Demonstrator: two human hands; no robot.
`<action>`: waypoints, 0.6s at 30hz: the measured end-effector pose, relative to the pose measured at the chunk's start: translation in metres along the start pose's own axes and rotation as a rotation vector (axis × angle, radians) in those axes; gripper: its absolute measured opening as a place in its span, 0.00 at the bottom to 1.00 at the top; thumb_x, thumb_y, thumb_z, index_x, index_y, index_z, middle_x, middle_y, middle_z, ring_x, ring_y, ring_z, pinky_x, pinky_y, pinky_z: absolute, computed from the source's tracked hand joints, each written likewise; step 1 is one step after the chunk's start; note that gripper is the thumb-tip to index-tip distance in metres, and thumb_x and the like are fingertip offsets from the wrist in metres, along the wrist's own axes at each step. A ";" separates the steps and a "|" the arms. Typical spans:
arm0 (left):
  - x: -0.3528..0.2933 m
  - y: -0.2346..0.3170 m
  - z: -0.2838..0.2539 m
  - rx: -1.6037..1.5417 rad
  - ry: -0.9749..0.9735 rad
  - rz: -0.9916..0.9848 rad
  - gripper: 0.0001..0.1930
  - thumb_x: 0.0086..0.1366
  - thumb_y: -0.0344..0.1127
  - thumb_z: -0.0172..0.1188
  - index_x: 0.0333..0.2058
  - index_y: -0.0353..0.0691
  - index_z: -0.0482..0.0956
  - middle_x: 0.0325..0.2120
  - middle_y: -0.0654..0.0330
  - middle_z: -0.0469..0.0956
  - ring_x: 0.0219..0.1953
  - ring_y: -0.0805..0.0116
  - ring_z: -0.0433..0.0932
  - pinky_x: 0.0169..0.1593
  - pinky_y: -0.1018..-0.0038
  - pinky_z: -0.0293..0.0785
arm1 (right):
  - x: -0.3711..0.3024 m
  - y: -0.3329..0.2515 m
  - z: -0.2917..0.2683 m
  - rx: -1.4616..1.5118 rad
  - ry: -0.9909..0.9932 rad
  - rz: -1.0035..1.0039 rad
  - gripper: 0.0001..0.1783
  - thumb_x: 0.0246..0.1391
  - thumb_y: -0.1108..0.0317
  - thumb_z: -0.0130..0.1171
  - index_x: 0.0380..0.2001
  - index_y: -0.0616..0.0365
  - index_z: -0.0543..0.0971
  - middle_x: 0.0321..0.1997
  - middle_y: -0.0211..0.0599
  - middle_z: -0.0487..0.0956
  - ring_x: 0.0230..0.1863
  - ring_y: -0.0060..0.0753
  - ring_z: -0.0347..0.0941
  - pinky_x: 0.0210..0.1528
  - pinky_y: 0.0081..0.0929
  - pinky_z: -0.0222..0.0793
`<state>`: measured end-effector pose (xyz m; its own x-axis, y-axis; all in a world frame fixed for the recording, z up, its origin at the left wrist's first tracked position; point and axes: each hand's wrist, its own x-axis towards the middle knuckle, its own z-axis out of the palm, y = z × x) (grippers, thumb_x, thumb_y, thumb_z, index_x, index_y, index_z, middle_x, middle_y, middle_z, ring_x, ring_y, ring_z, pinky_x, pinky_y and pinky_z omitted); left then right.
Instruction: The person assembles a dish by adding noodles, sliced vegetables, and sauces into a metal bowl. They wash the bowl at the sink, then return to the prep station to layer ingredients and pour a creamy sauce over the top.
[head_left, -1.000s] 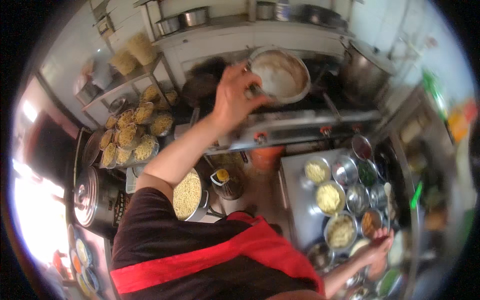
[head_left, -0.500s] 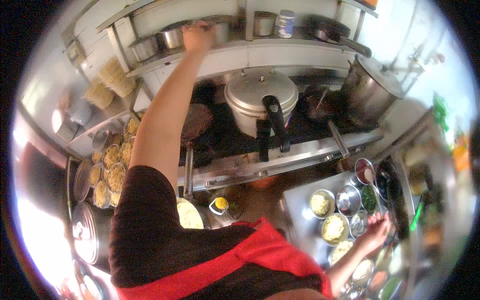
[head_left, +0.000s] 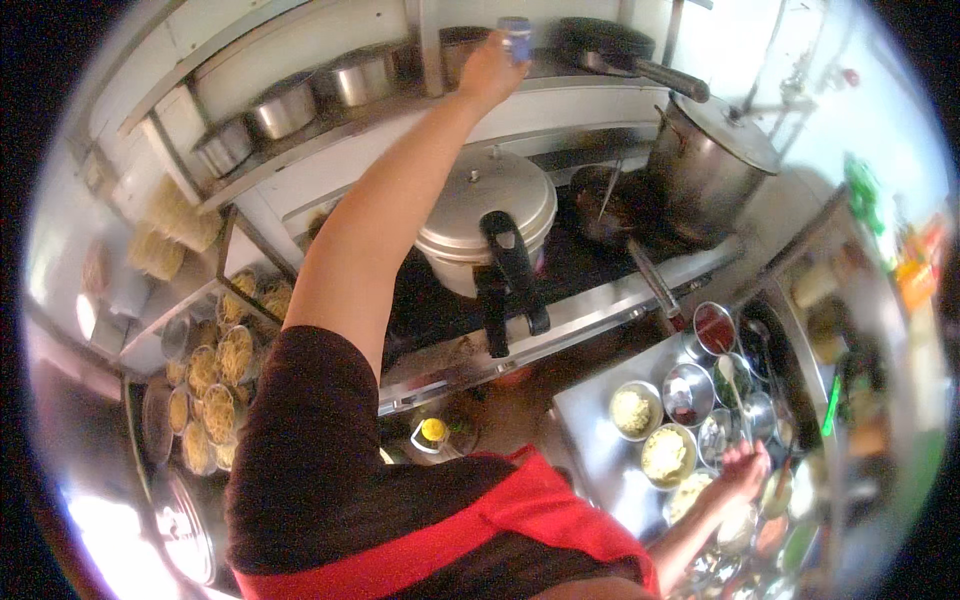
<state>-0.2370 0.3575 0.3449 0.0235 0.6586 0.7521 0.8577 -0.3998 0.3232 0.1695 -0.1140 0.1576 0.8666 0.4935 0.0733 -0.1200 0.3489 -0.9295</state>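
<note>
My left hand [head_left: 492, 72] reaches up to the shelf above the stove, its fingers closed around a small blue-and-white can [head_left: 515, 40]. Part of the can is hidden behind the fingers. Low on the right, my right hand [head_left: 738, 472] grips the handle of a long spoon [head_left: 735, 390] with a pale bowl. The spoon slants over several metal bowls. Close to it are a bowl of dark red sauce [head_left: 715, 327] and a bowl of pale chopped food [head_left: 666, 455].
A lidded pressure cooker [head_left: 485, 205] stands on the stove below my left arm. Right of it are a dark pan [head_left: 612, 205] and a tall lidded pot [head_left: 705, 170]. Metal pots [head_left: 365, 78] and a black frying pan [head_left: 605, 45] line the shelf. Bowls of noodles [head_left: 218, 410] stand left.
My left hand has moved right along the shelf, from the metal pots to the can, and taken hold of it. My right hand keeps the spoon, tilted slightly differently. The view has shifted.
</note>
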 end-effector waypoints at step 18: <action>0.018 0.010 0.023 0.188 0.033 0.048 0.29 0.53 0.42 0.59 0.53 0.38 0.67 0.45 0.40 0.72 0.45 0.48 0.75 0.48 0.60 0.73 | 0.000 -0.012 -0.007 -0.166 0.142 0.071 0.18 0.61 0.60 0.46 0.47 0.64 0.69 0.32 0.36 0.72 0.28 0.23 0.64 0.32 0.20 0.62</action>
<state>-0.2166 0.3803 0.3487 0.0519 0.6190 0.7837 0.9371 -0.3015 0.1760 0.1739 -0.1240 0.1665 0.9197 0.3910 -0.0356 -0.1124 0.1754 -0.9781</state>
